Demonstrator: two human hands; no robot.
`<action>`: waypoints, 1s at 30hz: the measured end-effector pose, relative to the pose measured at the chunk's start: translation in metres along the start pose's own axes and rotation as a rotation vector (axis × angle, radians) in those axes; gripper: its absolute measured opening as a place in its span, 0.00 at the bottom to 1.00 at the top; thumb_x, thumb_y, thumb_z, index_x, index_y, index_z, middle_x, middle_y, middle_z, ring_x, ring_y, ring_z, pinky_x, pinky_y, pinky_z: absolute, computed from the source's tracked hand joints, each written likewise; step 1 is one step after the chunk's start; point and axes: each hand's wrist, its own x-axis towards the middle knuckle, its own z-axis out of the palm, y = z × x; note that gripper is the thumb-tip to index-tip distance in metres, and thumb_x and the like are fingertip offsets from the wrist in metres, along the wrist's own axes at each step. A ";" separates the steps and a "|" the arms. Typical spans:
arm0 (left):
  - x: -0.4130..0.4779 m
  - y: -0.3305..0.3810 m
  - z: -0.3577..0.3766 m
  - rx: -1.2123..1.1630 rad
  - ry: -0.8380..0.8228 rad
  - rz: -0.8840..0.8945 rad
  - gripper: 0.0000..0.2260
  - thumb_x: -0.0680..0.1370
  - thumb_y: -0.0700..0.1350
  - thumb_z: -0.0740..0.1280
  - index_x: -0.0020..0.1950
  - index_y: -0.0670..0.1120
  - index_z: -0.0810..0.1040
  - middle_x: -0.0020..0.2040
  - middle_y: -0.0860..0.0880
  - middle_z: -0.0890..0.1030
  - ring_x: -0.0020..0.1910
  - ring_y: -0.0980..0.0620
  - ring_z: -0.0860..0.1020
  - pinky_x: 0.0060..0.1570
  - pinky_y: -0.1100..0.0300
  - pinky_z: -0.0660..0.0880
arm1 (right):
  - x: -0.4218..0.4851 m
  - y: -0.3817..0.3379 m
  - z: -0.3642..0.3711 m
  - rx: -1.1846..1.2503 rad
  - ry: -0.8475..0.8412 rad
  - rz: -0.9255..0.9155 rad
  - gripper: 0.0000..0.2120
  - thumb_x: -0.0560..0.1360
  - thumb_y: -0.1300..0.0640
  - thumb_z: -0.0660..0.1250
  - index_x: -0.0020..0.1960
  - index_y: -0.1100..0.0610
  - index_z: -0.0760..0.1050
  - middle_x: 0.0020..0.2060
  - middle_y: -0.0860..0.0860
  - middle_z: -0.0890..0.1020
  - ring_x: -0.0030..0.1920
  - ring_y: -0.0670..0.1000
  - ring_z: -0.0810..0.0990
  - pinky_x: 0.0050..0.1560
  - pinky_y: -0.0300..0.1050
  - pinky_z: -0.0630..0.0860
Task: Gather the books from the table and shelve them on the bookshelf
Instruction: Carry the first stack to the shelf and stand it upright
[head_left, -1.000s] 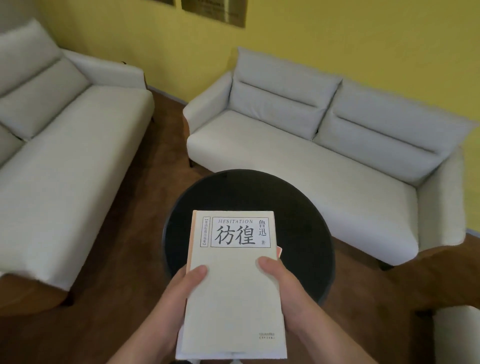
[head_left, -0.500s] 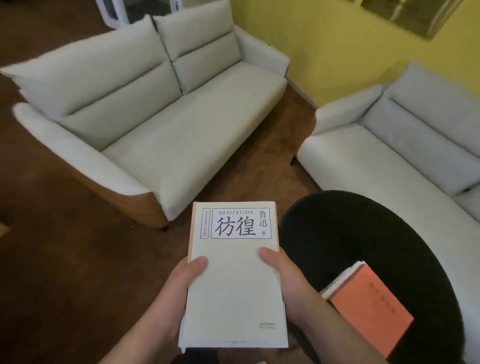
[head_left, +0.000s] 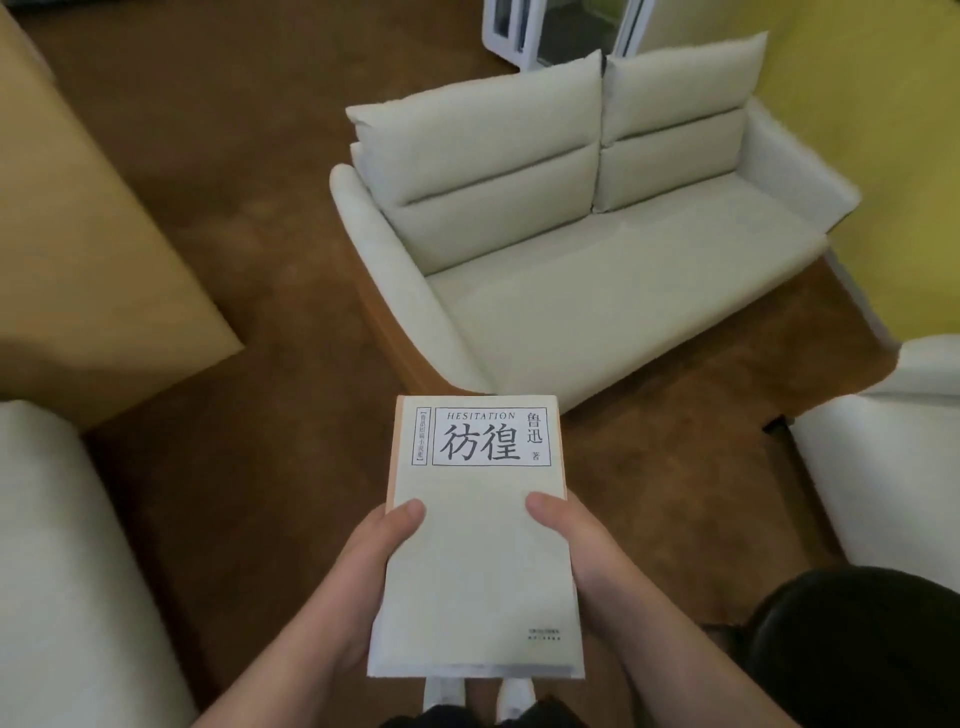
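Note:
I hold a cream-covered book (head_left: 478, 561) titled "Hesitation" flat in front of me, low in the middle of the view. An orange edge shows along its left side, perhaps a second book under it. My left hand (head_left: 363, 577) grips its left edge with the thumb on the cover. My right hand (head_left: 576, 545) grips the right edge the same way. The round black table (head_left: 857, 649) shows only at the bottom right. No book is visible on it and no bookshelf is in view.
A white two-seat sofa (head_left: 597, 270) stands ahead on the brown floor. Another white seat (head_left: 62, 571) is at the left, and a white sofa arm (head_left: 893, 467) at the right. A tan block (head_left: 78, 249) fills the upper left. White door frames (head_left: 561, 31) are at the top.
My view has swung left: the black table slid to the bottom right, and the orange book lying on it has left the frame. The book stays in both hands.

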 end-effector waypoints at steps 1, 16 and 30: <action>-0.001 0.006 -0.007 -0.006 0.028 0.005 0.29 0.69 0.58 0.69 0.67 0.47 0.76 0.60 0.41 0.84 0.58 0.37 0.82 0.59 0.40 0.77 | 0.007 -0.005 0.009 -0.023 -0.012 0.014 0.21 0.82 0.62 0.62 0.74 0.55 0.70 0.65 0.60 0.82 0.66 0.67 0.79 0.71 0.69 0.70; 0.068 0.123 -0.071 -0.046 0.217 0.131 0.25 0.74 0.61 0.68 0.67 0.50 0.76 0.60 0.48 0.84 0.57 0.46 0.84 0.46 0.58 0.82 | 0.181 -0.097 0.103 -0.224 -0.400 0.099 0.32 0.70 0.51 0.71 0.72 0.54 0.72 0.63 0.57 0.84 0.62 0.61 0.84 0.58 0.56 0.81; 0.174 0.275 -0.151 -0.220 0.356 0.156 0.27 0.72 0.56 0.72 0.68 0.46 0.76 0.60 0.42 0.84 0.59 0.40 0.82 0.62 0.42 0.76 | 0.362 -0.196 0.217 -0.338 -0.522 0.149 0.29 0.70 0.53 0.69 0.70 0.59 0.74 0.60 0.62 0.85 0.56 0.62 0.85 0.53 0.54 0.84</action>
